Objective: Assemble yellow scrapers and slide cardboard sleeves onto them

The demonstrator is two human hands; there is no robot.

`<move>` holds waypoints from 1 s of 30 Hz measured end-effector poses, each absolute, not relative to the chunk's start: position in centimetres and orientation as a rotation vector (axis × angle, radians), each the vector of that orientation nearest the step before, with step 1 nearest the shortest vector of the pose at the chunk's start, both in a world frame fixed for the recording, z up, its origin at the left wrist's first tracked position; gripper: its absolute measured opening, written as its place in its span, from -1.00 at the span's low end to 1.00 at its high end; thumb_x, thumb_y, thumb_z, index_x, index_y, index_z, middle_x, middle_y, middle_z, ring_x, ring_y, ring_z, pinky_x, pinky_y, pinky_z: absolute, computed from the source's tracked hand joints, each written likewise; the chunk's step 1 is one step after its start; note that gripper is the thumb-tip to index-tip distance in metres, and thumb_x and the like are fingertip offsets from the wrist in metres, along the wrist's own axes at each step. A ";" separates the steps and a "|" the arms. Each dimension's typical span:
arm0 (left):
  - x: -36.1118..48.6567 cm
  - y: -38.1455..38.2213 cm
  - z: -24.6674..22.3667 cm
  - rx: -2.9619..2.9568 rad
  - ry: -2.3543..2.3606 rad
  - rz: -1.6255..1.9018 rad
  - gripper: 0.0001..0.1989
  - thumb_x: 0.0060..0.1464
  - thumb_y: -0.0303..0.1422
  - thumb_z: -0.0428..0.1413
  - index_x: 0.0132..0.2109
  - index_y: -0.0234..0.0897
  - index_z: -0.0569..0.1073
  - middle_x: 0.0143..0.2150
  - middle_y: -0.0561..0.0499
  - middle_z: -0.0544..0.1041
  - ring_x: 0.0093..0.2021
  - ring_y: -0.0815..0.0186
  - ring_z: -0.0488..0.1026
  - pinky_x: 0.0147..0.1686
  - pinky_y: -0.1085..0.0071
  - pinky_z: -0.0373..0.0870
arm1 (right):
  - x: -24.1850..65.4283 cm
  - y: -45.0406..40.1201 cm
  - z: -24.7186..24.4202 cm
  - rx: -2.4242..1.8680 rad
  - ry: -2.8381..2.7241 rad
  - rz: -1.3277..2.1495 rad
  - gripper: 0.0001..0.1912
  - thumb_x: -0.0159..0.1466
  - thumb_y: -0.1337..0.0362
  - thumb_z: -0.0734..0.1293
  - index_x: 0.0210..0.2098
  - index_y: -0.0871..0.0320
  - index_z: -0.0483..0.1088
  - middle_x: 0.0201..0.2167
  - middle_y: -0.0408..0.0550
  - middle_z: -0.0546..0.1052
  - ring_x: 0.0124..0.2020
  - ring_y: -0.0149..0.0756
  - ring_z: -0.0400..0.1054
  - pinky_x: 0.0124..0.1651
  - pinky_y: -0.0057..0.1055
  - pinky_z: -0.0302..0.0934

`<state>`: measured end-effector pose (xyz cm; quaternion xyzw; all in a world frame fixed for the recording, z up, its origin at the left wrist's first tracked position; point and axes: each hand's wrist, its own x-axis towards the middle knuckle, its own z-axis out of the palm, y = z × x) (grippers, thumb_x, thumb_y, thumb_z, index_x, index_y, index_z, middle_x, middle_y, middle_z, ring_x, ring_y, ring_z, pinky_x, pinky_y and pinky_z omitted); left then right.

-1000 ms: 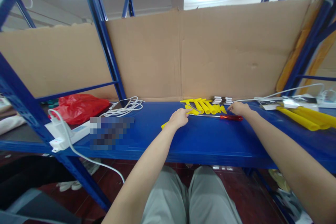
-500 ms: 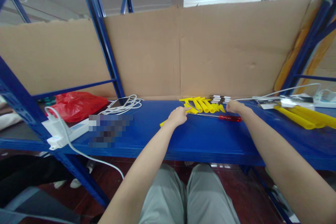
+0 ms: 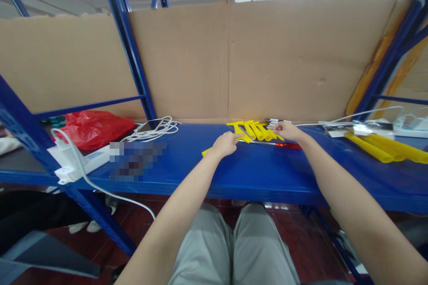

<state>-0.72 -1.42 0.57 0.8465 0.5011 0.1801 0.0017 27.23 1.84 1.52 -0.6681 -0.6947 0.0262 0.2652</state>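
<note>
My left hand (image 3: pixel 225 144) is above the blue shelf, fingers curled and the index finger reaching to the left end of a row of yellow tubes (image 3: pixel 257 132). What it holds, if anything, is hidden; a bit of yellow plastic (image 3: pixel 206 152) shows beside the wrist. Close to the small yellow pieces (image 3: pixel 274 136) at the row's right end, my right hand (image 3: pixel 287 131) has its fingers pinched together. Whether something is between them I cannot make out. A screwdriver with a red handle (image 3: pixel 288 146) lies in front of the row. Partly behind my right hand are black-and-white striped pieces (image 3: pixel 272 123).
Larger yellow tubes (image 3: pixel 384 148) lie at the right beside clear plastic packaging (image 3: pixel 363 128). To the left are a white power strip (image 3: pixel 87 162), a coiled white cable (image 3: pixel 157 129) and a red plastic bag (image 3: pixel 96 129). Cardboard (image 3: pixel 284 62) walls off the back.
My right hand has moved left, from beside the screwdriver handle to the small yellow pieces, partly covering the striped pieces. My left hand stays nearly in place. The whole view has shifted slightly.
</note>
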 end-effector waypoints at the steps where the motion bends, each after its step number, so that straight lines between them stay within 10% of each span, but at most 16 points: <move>1: -0.7 -1.5 0.6 2.660 1.577 0.563 -0.55 0.26 -0.45 0.02 0.26 -0.10 0.41 0.11 -0.16 0.53 0.09 0.11 0.50 0.06 0.32 0.38 | 26.2 1.7 1.6 -1.704 -1.909 0.142 -0.95 0.06 0.38 0.32 -0.48 0.16 0.44 -0.50 -0.08 0.52 -0.43 -0.34 0.37 -0.36 -0.49 0.24; 30: -0.2 -2.1 0.7 2.767 1.495 0.581 -0.55 0.29 -0.44 0.00 0.25 0.02 0.41 0.04 -0.09 0.50 0.05 0.17 0.47 0.02 0.32 0.39 | 18.2 -1.6 1.4 -1.321 -1.844 0.724 -0.97 0.00 0.32 0.34 -0.53 0.15 0.39 -0.53 -0.18 0.41 -0.46 -0.39 0.27 -0.28 -0.39 0.22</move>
